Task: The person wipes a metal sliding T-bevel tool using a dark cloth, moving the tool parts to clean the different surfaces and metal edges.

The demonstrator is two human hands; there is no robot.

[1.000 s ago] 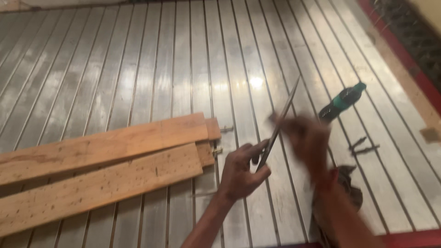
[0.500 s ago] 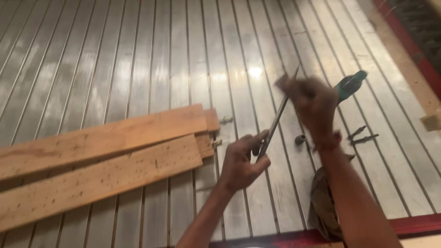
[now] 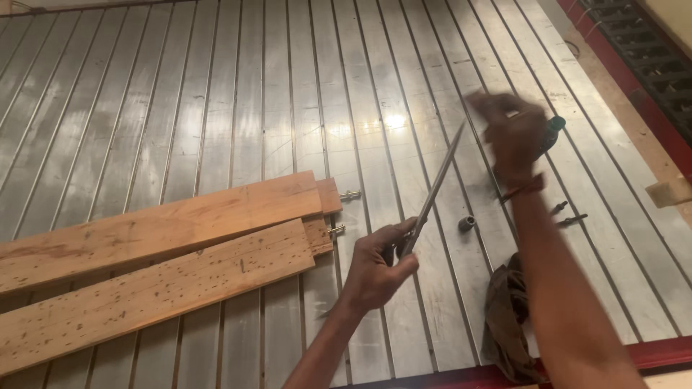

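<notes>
My left hand [image 3: 378, 268] grips the lower end of a long thin metal file [image 3: 436, 189], which points up and to the right above the ribbed metal table [image 3: 216, 94]. My right hand [image 3: 510, 126] is blurred with motion just past the file's upper tip. Its fingers are curled, and I cannot make out whether they hold anything. Partly hidden behind that hand, a green-handled tool [image 3: 553, 130] lies on the table.
Two wooden planks [image 3: 158, 230] [image 3: 144, 295] lie at the left, with bolts [image 3: 349, 194] sticking out of their right ends. A small metal socket [image 3: 466, 223], loose screws [image 3: 571, 217] and a dark rag [image 3: 508, 317] lie near my right arm. A red rim [image 3: 649, 353] edges the table.
My right hand has slid up along the file, from its middle to beyond the tip. My left hand has kept hold of the file and barely moved.
</notes>
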